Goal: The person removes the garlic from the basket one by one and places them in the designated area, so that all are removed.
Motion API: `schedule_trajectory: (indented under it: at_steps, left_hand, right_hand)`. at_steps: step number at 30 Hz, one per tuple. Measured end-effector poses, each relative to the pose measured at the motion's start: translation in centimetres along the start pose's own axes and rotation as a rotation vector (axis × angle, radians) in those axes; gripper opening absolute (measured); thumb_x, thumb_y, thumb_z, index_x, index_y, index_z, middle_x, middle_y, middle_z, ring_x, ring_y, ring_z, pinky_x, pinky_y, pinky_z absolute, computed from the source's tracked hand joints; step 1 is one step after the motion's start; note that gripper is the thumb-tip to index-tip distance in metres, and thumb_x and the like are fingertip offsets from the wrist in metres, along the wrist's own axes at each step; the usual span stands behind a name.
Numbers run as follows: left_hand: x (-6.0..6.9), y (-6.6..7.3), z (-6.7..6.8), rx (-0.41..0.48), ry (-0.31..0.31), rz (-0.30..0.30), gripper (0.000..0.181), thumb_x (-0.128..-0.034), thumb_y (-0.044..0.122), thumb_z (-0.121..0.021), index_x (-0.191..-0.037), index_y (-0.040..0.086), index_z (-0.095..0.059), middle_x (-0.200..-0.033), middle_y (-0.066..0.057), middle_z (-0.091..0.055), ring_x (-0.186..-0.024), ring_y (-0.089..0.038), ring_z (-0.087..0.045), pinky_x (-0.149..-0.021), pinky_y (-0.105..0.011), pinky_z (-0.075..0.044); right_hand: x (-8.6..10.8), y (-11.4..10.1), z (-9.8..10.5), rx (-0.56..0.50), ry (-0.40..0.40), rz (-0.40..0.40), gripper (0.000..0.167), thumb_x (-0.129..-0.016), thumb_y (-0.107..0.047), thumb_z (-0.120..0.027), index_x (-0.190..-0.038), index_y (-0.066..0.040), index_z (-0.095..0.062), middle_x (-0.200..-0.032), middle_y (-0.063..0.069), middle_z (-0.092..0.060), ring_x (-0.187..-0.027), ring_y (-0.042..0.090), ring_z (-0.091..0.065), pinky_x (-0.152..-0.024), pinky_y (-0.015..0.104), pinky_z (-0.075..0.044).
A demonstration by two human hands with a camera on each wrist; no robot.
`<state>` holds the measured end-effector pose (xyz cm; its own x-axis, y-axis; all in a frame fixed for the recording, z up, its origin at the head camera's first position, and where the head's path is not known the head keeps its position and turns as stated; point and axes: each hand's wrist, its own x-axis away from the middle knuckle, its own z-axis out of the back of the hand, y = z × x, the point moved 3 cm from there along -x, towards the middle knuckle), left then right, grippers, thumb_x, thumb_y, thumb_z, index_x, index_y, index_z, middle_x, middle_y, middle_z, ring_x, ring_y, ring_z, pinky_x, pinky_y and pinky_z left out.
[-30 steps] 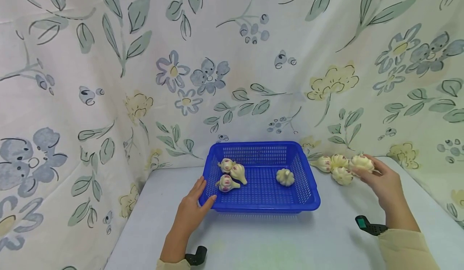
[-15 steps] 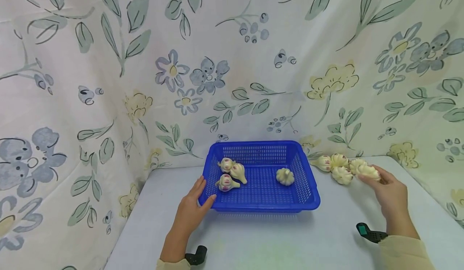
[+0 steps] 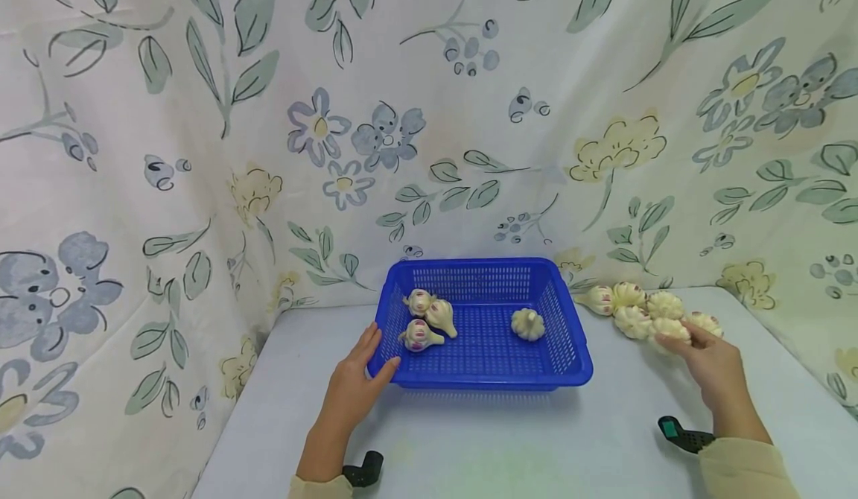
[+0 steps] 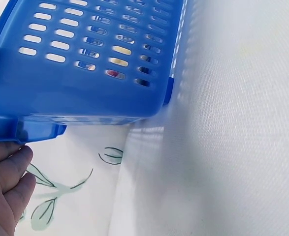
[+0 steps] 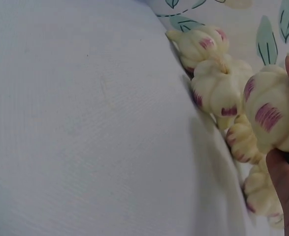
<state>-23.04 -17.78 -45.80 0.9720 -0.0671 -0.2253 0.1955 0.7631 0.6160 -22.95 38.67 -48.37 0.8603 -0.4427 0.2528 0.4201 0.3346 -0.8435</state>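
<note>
My left hand (image 3: 355,380) lies at the left end of a blue plastic basket (image 3: 476,380), its fingers fairly straight and touching the rim. In the left wrist view, the fingertips (image 4: 21,184) meet the outside of the basket's lip (image 4: 41,132). With thumb and fingers, my right hand (image 3: 713,361) pinches a garlic bulb (image 3: 670,331), cream with purple marks; the right wrist view shows this bulb (image 5: 270,110) close up. Another bulb (image 3: 709,323) shows just behind those fingers. Several more garlic bulbs (image 3: 630,322) sit clustered to the left of this hand.
Inside the basket, three garlic bulbs (image 3: 429,322) group at the left and a single bulb (image 3: 527,325) sits at the right. A white-covered table (image 3: 496,447) carries everything. Floral cloth (image 3: 436,126) hangs behind and at the sides.
My right hand has moved down and slightly left with a bulb, away from one now resting in the cluster. A further bulb has come into sight behind its fingers. My left hand stays put.
</note>
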Motion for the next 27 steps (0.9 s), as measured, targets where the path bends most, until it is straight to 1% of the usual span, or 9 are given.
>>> schedule_trajectory:
  at_steps: [6,11,13,15,20,25,27]
  left_hand:
    - [-0.1,-0.1,0.0,-0.001,0.001,-0.004,0.082,-0.0895,0.068,-0.053,-0.151,0.015,-0.041,-0.161,0.005,-0.029,-0.146,-0.027,-0.033,-0.112,-0.05,-0.033]
    - [-0.1,-0.1,0.0,0.002,0.003,-0.003,0.086,-0.0877,0.073,-0.05,-0.151,0.015,-0.041,-0.16,0.006,-0.029,-0.146,-0.026,-0.033,-0.112,-0.05,-0.034]
    - [-0.1,-0.1,-0.1,-0.001,0.001,-0.002,0.087,-0.0873,0.073,-0.049,-0.151,0.015,-0.041,-0.161,0.006,-0.029,-0.146,-0.027,-0.033,-0.112,-0.05,-0.034]
    - [-0.1,-0.1,-0.1,-0.002,0.001,0.0,0.084,-0.0883,0.071,-0.052,-0.151,0.015,-0.041,-0.161,0.006,-0.029,-0.146,-0.027,-0.033,-0.112,-0.05,-0.034]
    - [-0.1,0.0,0.0,0.007,0.004,0.003,0.075,-0.0913,0.057,-0.061,-0.15,0.015,-0.042,-0.16,0.004,-0.031,-0.146,-0.027,-0.033,-0.112,-0.05,-0.034]
    - [0.0,0.1,0.0,0.0,0.0,0.012,0.077,-0.0909,0.06,-0.059,-0.151,0.016,-0.041,-0.161,0.004,-0.03,-0.147,-0.025,-0.033,-0.112,-0.05,-0.034]
    - [0.0,0.1,0.0,-0.001,0.001,0.014,0.076,-0.0912,0.058,-0.06,-0.151,0.015,-0.041,-0.16,0.005,-0.03,-0.147,-0.025,-0.033,-0.112,-0.05,-0.033]
  right_hand:
    - [-0.5,0.8,-0.2,0.044,-0.025,-0.003,0.1,-0.088,-0.064,-0.06,-0.156,-0.006,-0.015,-0.162,0.023,-0.003,-0.145,0.054,-0.009,-0.107,0.07,-0.028]
    - [-1.2,1.5,-0.3,0.045,-0.021,-0.03,0.103,-0.085,-0.066,-0.061,-0.157,-0.009,-0.014,-0.162,0.021,-0.002,-0.145,0.053,-0.009,-0.107,0.069,-0.028]
    - [-1.3,1.8,-0.2,0.042,-0.016,-0.042,0.101,-0.085,-0.066,-0.061,-0.157,-0.012,-0.014,-0.163,0.02,-0.001,-0.146,0.052,-0.009,-0.108,0.069,-0.028]
    - [-1.5,2.1,-0.2,0.033,-0.011,-0.049,0.101,-0.085,-0.065,-0.062,-0.157,-0.012,-0.015,-0.163,0.019,-0.001,-0.146,0.052,-0.008,-0.109,0.068,-0.028]
    - [-1.6,2.2,-0.2,0.001,-0.008,-0.065,0.099,-0.086,-0.062,-0.064,-0.157,-0.013,-0.015,-0.163,0.017,-0.001,-0.147,0.05,-0.006,-0.11,0.068,-0.026]
    - [-1.8,2.1,-0.2,-0.019,0.004,-0.079,0.098,-0.086,-0.06,-0.065,-0.157,-0.013,-0.016,-0.163,0.016,-0.001,-0.148,0.049,-0.004,-0.111,0.067,-0.024]
    - [-1.9,2.2,-0.2,-0.028,0.006,-0.073,0.098,-0.086,-0.058,-0.067,-0.156,-0.012,-0.017,-0.163,0.016,-0.001,-0.148,0.048,-0.003,-0.113,0.065,-0.023]
